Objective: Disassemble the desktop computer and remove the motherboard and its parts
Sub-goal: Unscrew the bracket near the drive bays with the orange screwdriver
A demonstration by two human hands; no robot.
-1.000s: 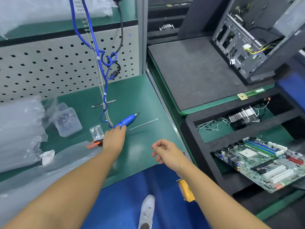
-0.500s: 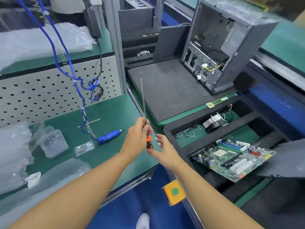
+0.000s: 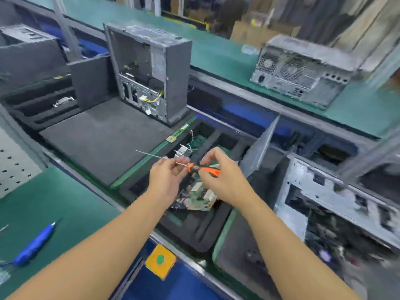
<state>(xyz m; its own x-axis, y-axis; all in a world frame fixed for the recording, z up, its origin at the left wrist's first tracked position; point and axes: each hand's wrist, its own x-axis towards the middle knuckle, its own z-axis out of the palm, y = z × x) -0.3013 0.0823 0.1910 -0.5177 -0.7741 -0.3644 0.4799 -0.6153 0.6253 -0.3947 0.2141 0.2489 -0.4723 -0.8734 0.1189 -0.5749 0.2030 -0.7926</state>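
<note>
A long screwdriver with an orange handle (image 3: 203, 168) lies level between my hands, its thin shaft pointing left. My left hand (image 3: 165, 177) pinches the shaft near the handle. My right hand (image 3: 218, 176) grips the orange handle. Under my hands a green motherboard (image 3: 198, 197) lies in a black foam tray (image 3: 194, 232). A heatsink (image 3: 183, 151) with wires sits in the tray slot behind it. An open, upright computer case (image 3: 149, 72) stands on a dark foam mat (image 3: 101, 137). At the right a second open case (image 3: 337, 204) lies on its side, blurred.
A closed grey tower (image 3: 303, 70) stands on the far green conveyor. A blue electric screwdriver (image 3: 34, 245) lies on the green bench at lower left. A yellow box with a green button (image 3: 160, 260) is fixed to the bench's front edge. A grey panel (image 3: 259, 148) leans beside the tray.
The view has swung right. The screwdriver went from upright to level. My right hand has taken the handle, and my left hand has slid onto the shaft.
</note>
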